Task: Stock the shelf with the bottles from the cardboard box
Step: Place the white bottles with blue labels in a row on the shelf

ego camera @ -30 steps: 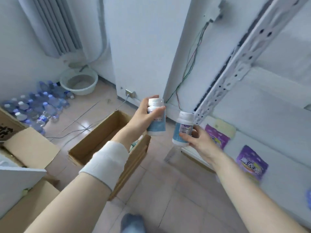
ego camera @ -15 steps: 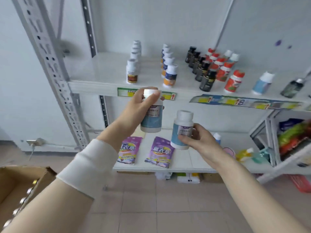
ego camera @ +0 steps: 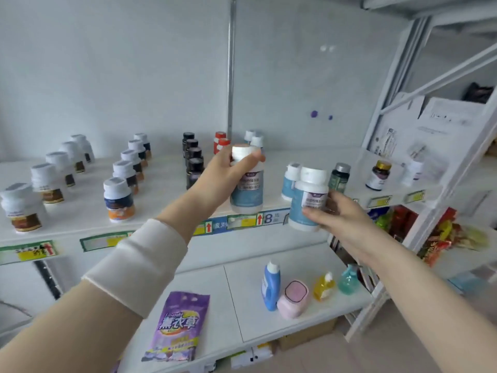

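My left hand (ego camera: 220, 173) grips a white-capped bottle with a blue label (ego camera: 247, 192), held upright just above the front edge of the upper white shelf (ego camera: 166, 205). My right hand (ego camera: 338, 216) holds a second bottle of the same kind (ego camera: 309, 200), a little lower and in front of the shelf edge. A matching blue-label bottle (ego camera: 290, 184) stands on the shelf between the two, and two more (ego camera: 254, 138) stand at the back. The cardboard box is out of view.
Rows of white-capped bottles (ego camera: 121, 200), dark bottles (ego camera: 193, 162) and red ones (ego camera: 222, 142) fill the shelf's left and middle. A green bottle (ego camera: 339, 177) and a gold-capped one (ego camera: 379, 175) stand right. The lower shelf holds a purple bag (ego camera: 178, 321) and detergent bottles (ego camera: 271, 286).
The view has swung from the floor and cardboard box up to the shelf and closer. Both hands, each still holding its bottle, have risen to the upper shelf's front edge.
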Available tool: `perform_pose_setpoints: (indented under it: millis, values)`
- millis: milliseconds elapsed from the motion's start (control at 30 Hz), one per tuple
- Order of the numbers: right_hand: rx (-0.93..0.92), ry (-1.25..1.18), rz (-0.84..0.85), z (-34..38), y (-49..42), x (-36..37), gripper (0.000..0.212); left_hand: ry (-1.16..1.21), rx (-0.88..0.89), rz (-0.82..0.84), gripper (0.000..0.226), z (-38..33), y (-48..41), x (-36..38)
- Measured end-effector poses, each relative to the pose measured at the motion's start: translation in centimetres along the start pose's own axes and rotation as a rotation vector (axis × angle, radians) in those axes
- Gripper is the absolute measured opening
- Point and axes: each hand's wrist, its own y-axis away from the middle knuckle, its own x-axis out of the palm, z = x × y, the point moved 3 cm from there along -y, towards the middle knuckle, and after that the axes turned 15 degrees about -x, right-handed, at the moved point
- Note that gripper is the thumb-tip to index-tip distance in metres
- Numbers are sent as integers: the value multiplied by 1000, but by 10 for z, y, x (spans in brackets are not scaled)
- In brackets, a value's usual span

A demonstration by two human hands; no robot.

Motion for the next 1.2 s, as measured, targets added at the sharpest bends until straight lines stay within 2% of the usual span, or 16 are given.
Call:
perform_pose_setpoints:
  millis: [133,200,267,400,567,700,900,1033,1200]
  values:
    - [-37,14,-29,-4,-69,-37,34,-71,27,33,13,-12,-76,21]
    - [-43,21,-39,-7,-101,-50,38,-114,-1,14,32,-12,-114,28]
    - [-63,20,-32,-11,-132,-59,40,-142,-39,-24,41,-11,-149,34]
    - [-99,25,-21,-26,-193,-75,41,-200,-82,-76,28,-6,-215,43]
    - [-116,89,102,-63,-254,-79,45,-311,-181,-148,36,9,-285,45]
    - [-75,80,227,-100,-280,-69,44,-448,-250,-165,35,24,-319,50]
    - [29,136,391,-144,-292,-47,57,-804,-337,-135,39,41,-341,48]
    - [62,174,405,-158,-292,-40,57,-869,-357,-45,38,51,-345,54]
    - [56,189,464,-161,-290,-33,55,-875,-368,-17,44,52,-349,57]
